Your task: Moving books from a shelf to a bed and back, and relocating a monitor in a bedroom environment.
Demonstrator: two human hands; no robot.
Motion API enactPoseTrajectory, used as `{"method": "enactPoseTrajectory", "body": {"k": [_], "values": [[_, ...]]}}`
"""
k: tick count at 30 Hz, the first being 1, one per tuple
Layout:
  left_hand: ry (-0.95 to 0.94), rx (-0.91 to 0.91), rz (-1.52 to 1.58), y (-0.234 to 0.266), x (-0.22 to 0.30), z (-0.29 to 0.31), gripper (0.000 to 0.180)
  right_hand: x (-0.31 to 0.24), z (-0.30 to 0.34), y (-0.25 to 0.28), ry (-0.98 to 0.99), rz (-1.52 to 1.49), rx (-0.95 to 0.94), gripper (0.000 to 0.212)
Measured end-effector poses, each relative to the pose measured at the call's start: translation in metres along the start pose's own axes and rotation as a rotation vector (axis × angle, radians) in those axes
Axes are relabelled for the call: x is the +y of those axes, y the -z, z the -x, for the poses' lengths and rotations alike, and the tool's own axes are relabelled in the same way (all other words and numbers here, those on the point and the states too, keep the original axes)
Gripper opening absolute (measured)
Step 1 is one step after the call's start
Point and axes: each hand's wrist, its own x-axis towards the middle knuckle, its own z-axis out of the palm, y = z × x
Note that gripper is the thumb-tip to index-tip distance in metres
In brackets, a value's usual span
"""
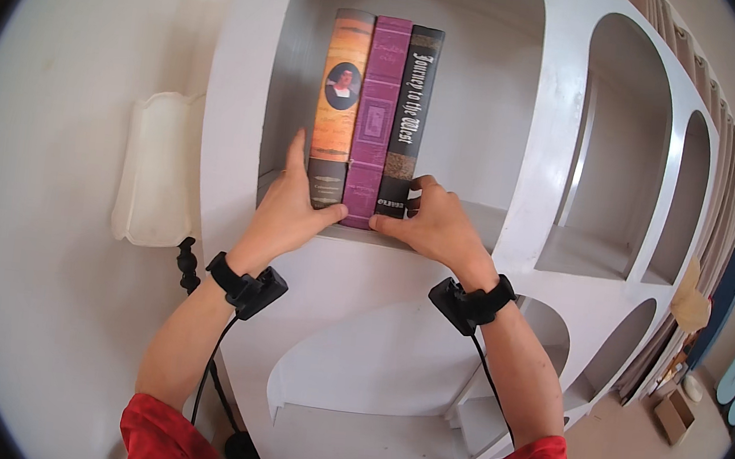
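Three thick books stand upright side by side in an arched shelf compartment, spines toward me. The orange book (336,132) with a brown base and an oval portrait is leftmost. A purple book (378,114) is in the middle, and a black book (413,109) with pale lettering is on the right. My left hand (291,206) holds the lower orange book, fingers along its outer side and thumb across the spine bottoms. Around the lower black book, my right hand (441,224) has curled fingers at its right side and its thumb at the spine's base.
The white shelf unit (532,202) has more arched compartments to the right and below. A cream lampshade (159,170) on a dark stand is at left. Black wrist devices (247,288) trail cables. A cardboard box (675,416) lies on the floor at far right, near curtains.
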Motion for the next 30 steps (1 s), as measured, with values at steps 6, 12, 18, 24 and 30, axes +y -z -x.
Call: {"method": "enactPoseTrajectory", "body": {"k": [6, 12, 18, 24, 30], "values": [[-0.131, 0.043, 0.03, -0.005, -0.011, -0.005, 0.101, 0.004, 0.025, 0.023, 0.076, -0.047, 0.09, 0.07], [-0.158, 0.031, 0.026, -0.009, -0.014, -0.005, 0.099, 0.002, 0.091, 0.05, 0.209, -0.18, 0.203, 0.05], [-0.175, -0.011, 0.148, -0.004, -0.016, 0.001, 0.1, 0.015, 0.262, 0.091, 0.07, -0.166, 0.003, 0.039], [-0.209, 0.197, -0.556, -0.004, -0.008, -0.003, 0.061, 0.161, 0.539, 0.036, -0.892, -0.4, 0.259, 0.029], [-0.596, -0.209, -0.241, -0.259, 0.375, 0.308, 0.057, 0.178, 0.882, -0.069, -1.704, -0.01, 0.733, 0.025]]}}
